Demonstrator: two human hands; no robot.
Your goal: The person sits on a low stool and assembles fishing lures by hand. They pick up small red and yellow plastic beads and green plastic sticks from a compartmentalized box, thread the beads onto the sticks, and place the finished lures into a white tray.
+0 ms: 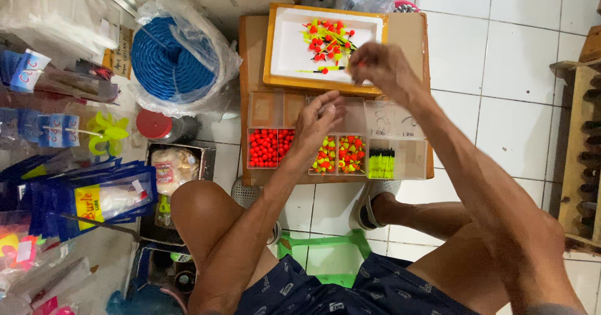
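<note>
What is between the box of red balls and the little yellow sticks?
In the head view, between the red balls and the yellow sticks sit two compartments of mixed red-and-yellow floats, with the left hand hovering over them.

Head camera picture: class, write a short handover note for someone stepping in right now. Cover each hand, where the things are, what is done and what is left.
Left hand: over the clear compartment box, fingers curled; whether it holds anything is hidden.
Right hand: at the near edge of the white tray, fingertips pinched; what they pinch is too small to see.
Things: loose red and yellow floats on the tray; red beads, mixed floats and yellow sticks sorted in the box.
Done: several compartments filled.
Left: the floats on the tray; some compartments look empty.
</note>
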